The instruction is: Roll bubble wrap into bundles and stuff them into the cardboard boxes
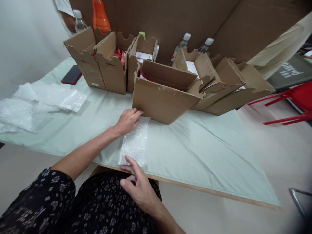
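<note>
A flat piece of bubble wrap (pixel 135 143) lies lengthwise on the cloth-covered table in front of me; I cannot tell if it is a sheet or a pouch. At its far left corner, close to the front of a cardboard box (pixel 162 100), my left hand (pixel 128 122) has its fingers curled down on the wrap, tips partly hidden. My right hand (pixel 138 187) is at the wrap's near end by the table edge, thumb and fingers apart, with the fingertips over or touching the wrap.
More bubble wrap (pixel 46 99) is piled at the left, with a phone (pixel 71 74) behind it. Cardboard bins (pixel 113 73) with items inside line the back; bottles (pixel 180 45) stand behind them. A red chair (pixel 296 100) is beyond the table's right side.
</note>
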`<action>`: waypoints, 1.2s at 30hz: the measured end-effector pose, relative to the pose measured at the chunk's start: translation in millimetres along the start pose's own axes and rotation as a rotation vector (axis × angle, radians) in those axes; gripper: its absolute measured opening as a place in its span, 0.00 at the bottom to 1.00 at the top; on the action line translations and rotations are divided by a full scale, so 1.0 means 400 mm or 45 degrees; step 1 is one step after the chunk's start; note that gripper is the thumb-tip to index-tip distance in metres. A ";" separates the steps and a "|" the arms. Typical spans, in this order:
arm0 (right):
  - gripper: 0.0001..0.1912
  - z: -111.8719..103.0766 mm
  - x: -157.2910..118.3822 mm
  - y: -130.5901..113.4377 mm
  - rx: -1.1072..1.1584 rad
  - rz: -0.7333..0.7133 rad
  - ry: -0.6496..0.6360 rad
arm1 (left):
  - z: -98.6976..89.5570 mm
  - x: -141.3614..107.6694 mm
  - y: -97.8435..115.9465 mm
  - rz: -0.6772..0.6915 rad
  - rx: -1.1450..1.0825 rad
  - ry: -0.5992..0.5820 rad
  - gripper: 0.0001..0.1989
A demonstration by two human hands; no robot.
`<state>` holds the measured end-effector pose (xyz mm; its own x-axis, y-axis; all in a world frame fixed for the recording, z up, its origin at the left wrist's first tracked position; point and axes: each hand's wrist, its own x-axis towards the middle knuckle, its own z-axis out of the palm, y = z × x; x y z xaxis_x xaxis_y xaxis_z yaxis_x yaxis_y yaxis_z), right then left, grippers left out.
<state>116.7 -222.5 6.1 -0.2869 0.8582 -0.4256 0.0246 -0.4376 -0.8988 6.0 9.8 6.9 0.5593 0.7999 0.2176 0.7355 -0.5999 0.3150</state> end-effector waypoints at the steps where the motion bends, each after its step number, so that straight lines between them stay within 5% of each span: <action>1: 0.41 0.007 0.006 0.004 0.048 0.008 0.000 | 0.002 -0.002 0.011 0.019 0.009 0.033 0.22; 6: 0.42 0.001 0.020 0.024 0.206 -0.015 -0.017 | -0.035 -0.112 0.030 0.102 -0.207 0.176 0.16; 11: 0.40 -0.012 0.025 0.023 0.330 -0.047 -0.040 | -0.067 -0.277 0.007 0.147 -0.809 -0.236 0.15; 14: 0.38 -0.025 0.035 0.000 0.378 -0.067 -0.044 | -0.070 -0.329 -0.004 0.084 -0.966 -0.286 0.22; 18: 0.33 -0.052 0.054 -0.033 0.216 -0.151 -0.008 | -0.062 -0.344 0.001 -0.005 -0.966 -0.292 0.33; 22: 0.30 -0.082 0.064 -0.050 -0.133 -0.250 0.148 | -0.044 -0.329 0.021 -0.209 -0.944 -0.196 0.20; 26: 0.18 -0.122 0.059 -0.060 -0.582 -0.542 0.535 | -0.032 -0.313 0.042 -0.378 -0.934 -0.081 0.14; 28: 0.20 -0.147 0.061 -0.064 -0.774 -0.656 0.698 | -0.031 -0.310 0.050 -0.411 -0.937 -0.050 0.13; 32: 0.34 -0.184 0.094 -0.058 -0.846 -0.547 0.518 | -0.029 -0.313 0.059 -0.447 -0.964 -0.001 0.12; 36: 0.23 -0.184 0.133 -0.052 -0.852 -0.477 0.464 | -0.027 -0.318 0.063 -0.469 -0.980 0.006 0.14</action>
<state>171.4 -148.1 -5.6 -0.0658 0.9978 0.0089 0.5839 0.0458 -0.8105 -50.9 -106.8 -2.8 0.3327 0.9428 -0.0187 0.4044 -0.1247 0.9060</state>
